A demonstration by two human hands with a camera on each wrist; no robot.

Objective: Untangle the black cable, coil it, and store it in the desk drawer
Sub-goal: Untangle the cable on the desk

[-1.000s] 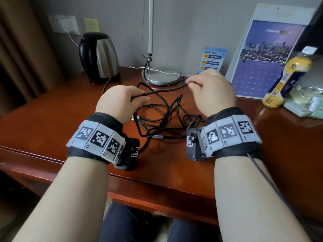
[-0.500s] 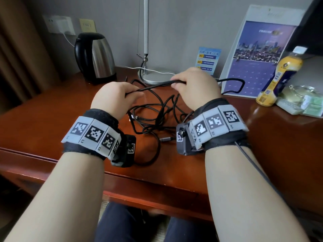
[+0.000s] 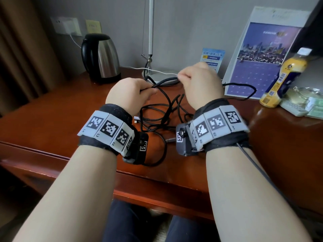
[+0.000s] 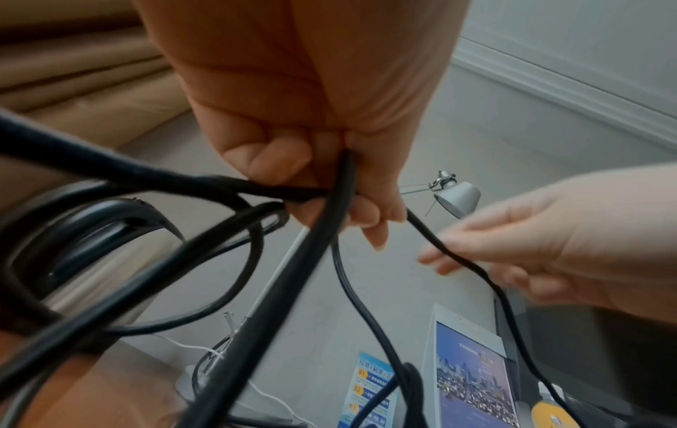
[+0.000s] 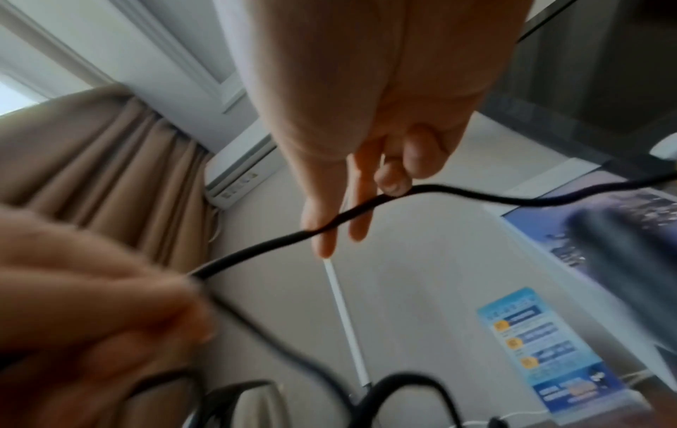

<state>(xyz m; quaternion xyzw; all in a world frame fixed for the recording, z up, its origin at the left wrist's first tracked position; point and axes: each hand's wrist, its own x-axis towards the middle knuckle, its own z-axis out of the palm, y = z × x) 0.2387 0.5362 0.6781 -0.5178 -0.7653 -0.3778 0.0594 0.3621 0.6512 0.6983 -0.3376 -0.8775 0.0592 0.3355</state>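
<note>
We find the black cable still tangled, most of it lying in loose loops on the wooden desk between the two wrists. The left hand is raised above the desk with its fingers curled round several strands gathered together; the left wrist view shows them bunched at the fingertips. The right hand is raised just beside it and pinches a single strand between thumb and fingers, though blur in the right wrist view leaves the exact grip somewhat uncertain. A short span of cable runs taut between the two hands. Beyond the right hand, one loop trails to the right in front of the calendar. A kettle stands at the back left, a lamp base behind the hands, and a yellow bottle at the right.
</note>
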